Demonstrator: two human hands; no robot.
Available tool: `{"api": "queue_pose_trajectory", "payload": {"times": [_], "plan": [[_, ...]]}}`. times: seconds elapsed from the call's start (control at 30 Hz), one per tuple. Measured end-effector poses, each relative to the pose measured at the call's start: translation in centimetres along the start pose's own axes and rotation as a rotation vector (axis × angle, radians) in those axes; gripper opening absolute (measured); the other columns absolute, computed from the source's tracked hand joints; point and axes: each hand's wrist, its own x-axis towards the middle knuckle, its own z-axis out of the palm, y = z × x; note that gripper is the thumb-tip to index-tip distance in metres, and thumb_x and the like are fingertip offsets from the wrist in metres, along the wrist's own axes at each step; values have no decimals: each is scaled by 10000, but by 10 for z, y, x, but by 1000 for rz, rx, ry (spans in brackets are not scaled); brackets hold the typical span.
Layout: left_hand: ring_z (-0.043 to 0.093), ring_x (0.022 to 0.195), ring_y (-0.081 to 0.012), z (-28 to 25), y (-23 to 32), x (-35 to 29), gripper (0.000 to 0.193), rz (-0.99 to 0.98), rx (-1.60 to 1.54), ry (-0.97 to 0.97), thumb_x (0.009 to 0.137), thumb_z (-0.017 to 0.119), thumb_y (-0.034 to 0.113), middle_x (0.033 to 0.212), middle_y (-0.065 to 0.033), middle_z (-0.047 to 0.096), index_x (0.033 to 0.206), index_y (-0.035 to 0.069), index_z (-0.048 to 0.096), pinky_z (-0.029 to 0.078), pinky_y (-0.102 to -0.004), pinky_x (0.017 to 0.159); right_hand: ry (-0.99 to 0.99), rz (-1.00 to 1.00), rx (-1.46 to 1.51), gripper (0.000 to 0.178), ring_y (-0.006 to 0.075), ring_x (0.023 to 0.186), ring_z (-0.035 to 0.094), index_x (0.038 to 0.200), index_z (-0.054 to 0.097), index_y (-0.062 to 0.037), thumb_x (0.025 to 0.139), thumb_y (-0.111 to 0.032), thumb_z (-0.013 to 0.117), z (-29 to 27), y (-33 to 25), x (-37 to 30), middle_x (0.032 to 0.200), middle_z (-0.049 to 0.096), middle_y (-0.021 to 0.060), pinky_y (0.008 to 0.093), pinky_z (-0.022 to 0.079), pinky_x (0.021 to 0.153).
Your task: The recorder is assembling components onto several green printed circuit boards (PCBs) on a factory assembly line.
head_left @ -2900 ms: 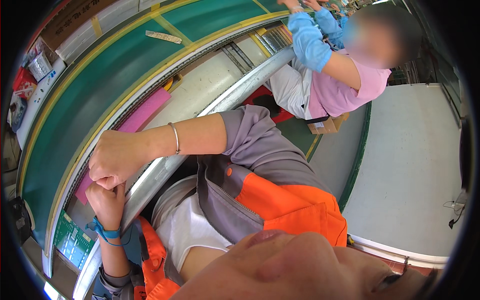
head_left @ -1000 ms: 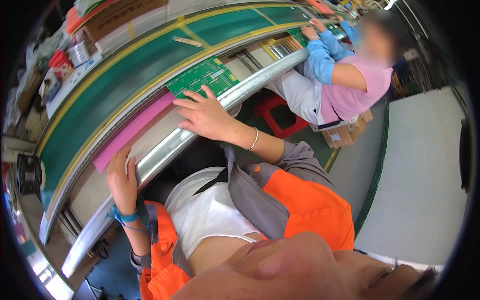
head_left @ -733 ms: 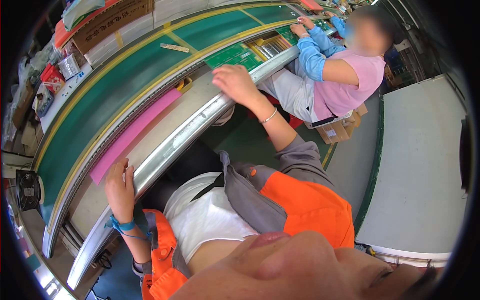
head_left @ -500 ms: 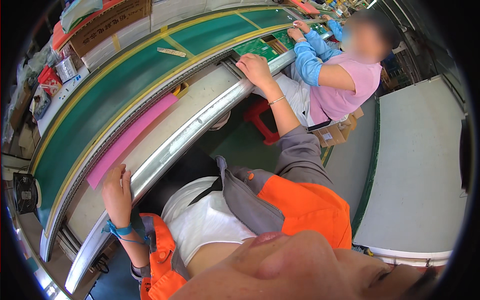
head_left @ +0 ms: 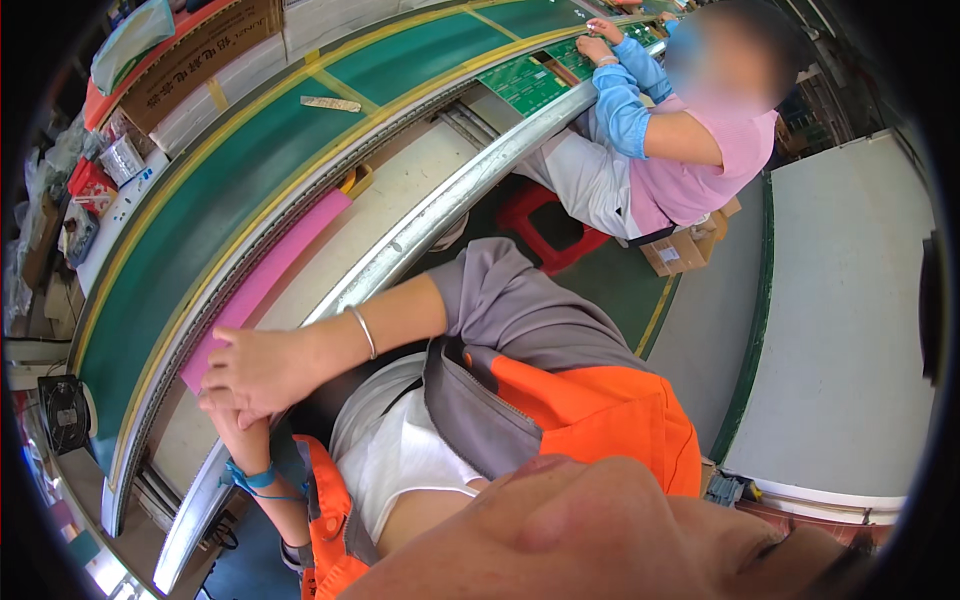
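My right hand (head_left: 262, 370), with a silver bangle at its wrist, lies across my left hand (head_left: 240, 432). Its fingers curl over the left hand's fingers, which are mostly hidden beneath it. A blue wrist strap (head_left: 250, 477) circles my left wrist. Both hands are above the near metal rail (head_left: 400, 245) of the line, at its left part. Closest to them is a long pink sheet (head_left: 265, 280), lying along the inner chain rail. I see no tool or part in either hand.
Green circuit boards (head_left: 525, 85) sit on the rails at upper right, beside a co-worker (head_left: 690, 150) in blue sleeves. Beyond the chain rail runs a green belt (head_left: 230, 185) bearing a marked strip (head_left: 331, 103). A red stool (head_left: 550, 232) stands below the line; cardboard boxes (head_left: 678, 252) are behind.
My right hand has left the rail near the boards and come left onto my left hand. The view has shifted slightly. The co-worker's hands stay at the boards.
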Motion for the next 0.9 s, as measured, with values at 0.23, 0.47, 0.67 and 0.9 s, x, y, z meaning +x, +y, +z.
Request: {"api": "queue_pose_trajectory", "payload": {"times": [0.23, 0.47, 0.67, 0.9], "plan": [[494, 1379, -447, -9, 50, -2, 640, 64, 109, -7, 959, 688, 241, 1511, -260, 498, 1508, -5, 469, 433, -518, 1113, 278, 23, 93, 646, 361, 1310, 512, 1336, 625, -111, 813, -460, 772, -2, -24, -28, 1384, 578, 128, 596, 390, 1093], [425, 1467, -431, 5, 126, 33, 700, -41, -138, 312, 998, 654, 275, 1609, -248, 403, 1570, -10, 369, 382, -513, 1183, 441, 116, 318, 686, 434, 1413, 442, 1476, 502, -113, 878, -325, 763, -14, -10, -37, 1522, 455, 196, 624, 353, 1141], [361, 1529, -409, 7, 128, 55, 742, -190, -311, 328, 1041, 608, 303, 1680, -229, 314, 1617, -13, 265, 325, -513, 1237, 458, 194, 511, 706, 473, 1378, 456, 1517, 454, -116, 900, -290, 750, -11, -6, -35, 1544, 409, 221, 618, 374, 1118], [372, 1522, -430, 10, 113, 52, 762, -165, -439, 474, 1051, 498, 497, 1680, -242, 307, 1630, 47, 290, 301, -548, 1244, 443, 18, 470, 493, 388, 1152, 604, 1437, 554, -112, 982, -262, 673, -5, -10, -38, 1337, 573, 177, 558, 487, 963]]}}
